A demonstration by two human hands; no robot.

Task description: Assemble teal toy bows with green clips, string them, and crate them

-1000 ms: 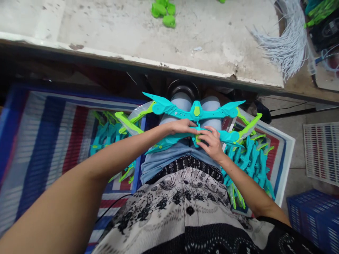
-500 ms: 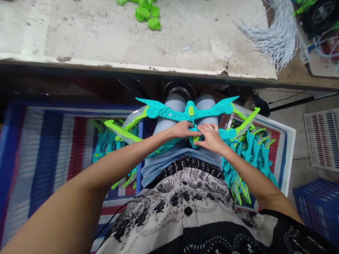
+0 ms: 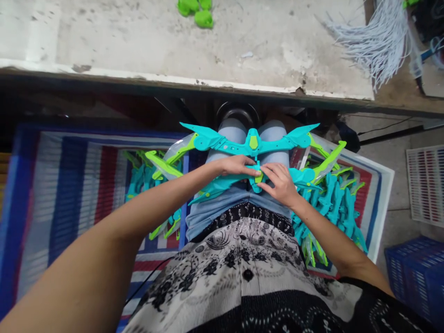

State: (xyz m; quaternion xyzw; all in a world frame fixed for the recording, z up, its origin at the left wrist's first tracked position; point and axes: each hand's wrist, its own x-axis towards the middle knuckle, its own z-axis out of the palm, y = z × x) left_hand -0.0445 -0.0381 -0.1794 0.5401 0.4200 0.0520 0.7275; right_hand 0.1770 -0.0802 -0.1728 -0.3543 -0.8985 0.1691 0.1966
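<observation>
Drawn slightly back from the other's fingertips since half a second ago, the right hand (image 3: pixel 280 182) now leaves more of a green inset (image 3: pixel 259 178) in sight. The left hand (image 3: pixel 237 165) closes thumb and fingers at the middle of the near turquoise piece (image 3: pixel 222 186), which lies across the person's thighs (image 3: pixel 277 132); the right thumb and forefinger grasp it around the inset. The far turquoise piece (image 3: pixel 236 147) spans the knees just beyond both hands; whether the two are joined cannot be told. Good handling here probably means the left hand steadying the centre while the right presses squarely, with the outer wings kept level and unstrained.

Left of the left hand, a blue bin (image 3: pixel 10 208) with a striped lining holds similar pieces (image 3: pixel 138 178). Beyond the hands runs a worn, stained, chip-edged table (image 3: pixel 145 46), bearing small green parts (image 3: pixel 203 19) and, farther right, a sheaf of white strands (image 3: pixel 378 44). Just past the right hand, a white bin (image 3: pixel 383 208) holds another batch (image 3: pixel 333 199); well beyond stand a white basket (image 3: pixel 426 185) and a blue crate (image 3: pixel 412 263).
</observation>
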